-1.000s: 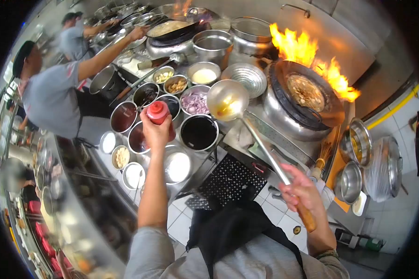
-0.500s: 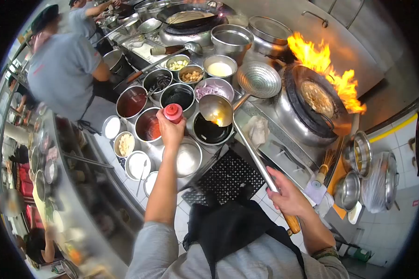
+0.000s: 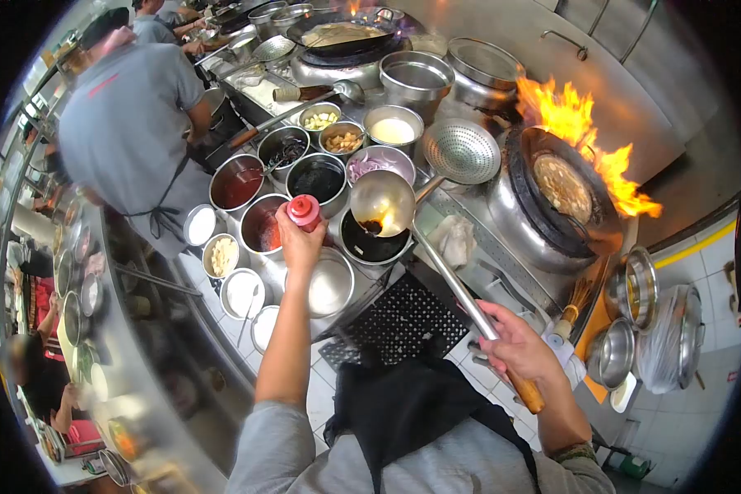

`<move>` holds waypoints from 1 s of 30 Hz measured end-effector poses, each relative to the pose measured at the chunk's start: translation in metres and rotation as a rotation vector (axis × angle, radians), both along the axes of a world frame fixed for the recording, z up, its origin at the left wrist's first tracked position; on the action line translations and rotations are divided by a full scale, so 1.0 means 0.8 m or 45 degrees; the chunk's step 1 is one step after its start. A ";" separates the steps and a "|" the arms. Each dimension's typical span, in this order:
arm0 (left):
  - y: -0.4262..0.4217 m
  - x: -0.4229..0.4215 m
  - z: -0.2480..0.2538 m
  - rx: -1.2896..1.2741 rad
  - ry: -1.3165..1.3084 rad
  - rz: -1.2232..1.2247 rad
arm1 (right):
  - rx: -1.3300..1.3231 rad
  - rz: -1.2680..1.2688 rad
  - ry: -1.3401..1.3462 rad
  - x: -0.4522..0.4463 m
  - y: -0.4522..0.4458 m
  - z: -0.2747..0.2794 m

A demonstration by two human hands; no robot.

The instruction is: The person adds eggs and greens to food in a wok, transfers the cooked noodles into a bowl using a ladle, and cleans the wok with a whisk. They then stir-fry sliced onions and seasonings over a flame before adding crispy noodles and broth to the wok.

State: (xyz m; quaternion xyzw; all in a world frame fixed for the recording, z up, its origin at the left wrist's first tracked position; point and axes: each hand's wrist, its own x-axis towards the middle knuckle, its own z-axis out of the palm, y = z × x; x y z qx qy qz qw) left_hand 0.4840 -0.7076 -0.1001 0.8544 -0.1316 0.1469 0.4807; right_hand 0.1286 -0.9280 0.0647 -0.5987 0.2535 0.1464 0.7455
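My left hand (image 3: pixel 306 239) is closed around a red squeeze bottle (image 3: pixel 304 211), seen from above beside the pot of red sauce (image 3: pixel 263 227). Closed on the wooden-ended handle of a ladle (image 3: pixel 453 284) is my right hand (image 3: pixel 520 342). The ladle's bowl hangs over a pot of dark sauce (image 3: pixel 376 244), with a little dark liquid at its lower edge. Behind the bowl sits a basin of sliced purple onion (image 3: pixel 379 161). A perforated strainer (image 3: pixel 461 151) lies just right of it, its handle partly hidden by the ladle.
High flames (image 3: pixel 572 115) rise behind a wok (image 3: pixel 561 185) of frothy liquid on the right burner. Several seasoning containers, including white powder (image 3: pixel 242 293) and chopped garlic (image 3: pixel 220 257), line the near left. A co-worker (image 3: pixel 132 123) stands at left. Metal bowls (image 3: pixel 611 354) sit at right.
The ladle's bowl has tilted, and the liquid in it now shows dark at the lower edge instead of bright yellow. The co-worker at left has leaned forward. My left hand still grips the bottle.
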 end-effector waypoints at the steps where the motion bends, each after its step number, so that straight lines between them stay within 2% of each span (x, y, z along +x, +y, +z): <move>1: 0.001 -0.001 0.000 0.008 0.003 -0.004 | 0.079 -0.051 0.022 -0.001 -0.002 0.008; 2: 0.001 -0.002 0.000 0.002 0.005 -0.006 | 0.158 -0.101 0.045 -0.001 -0.005 0.013; 8: 0.002 -0.007 -0.003 0.023 0.006 0.006 | -0.247 0.133 -0.054 -0.002 -0.015 -0.019; 14: 0.021 -0.033 0.006 0.012 -0.007 0.129 | -0.193 0.147 -0.026 0.005 -0.028 -0.011; 16: 0.029 -0.060 0.044 -0.001 0.062 0.163 | -0.096 0.114 -0.037 0.005 -0.034 -0.011; 20: 0.051 -0.100 0.076 -0.139 0.092 0.149 | 0.053 0.053 -0.100 0.003 -0.046 0.001; 23: 0.061 -0.128 0.089 -0.171 0.062 0.133 | 0.356 -0.134 -0.097 -0.004 -0.057 0.005; 28: 0.051 -0.179 0.103 -0.179 0.180 0.092 | 0.826 -0.302 -0.390 -0.052 -0.100 -0.022; 30: 0.036 -0.191 0.094 -0.189 0.216 0.029 | 0.829 -0.438 -0.505 -0.073 -0.127 -0.017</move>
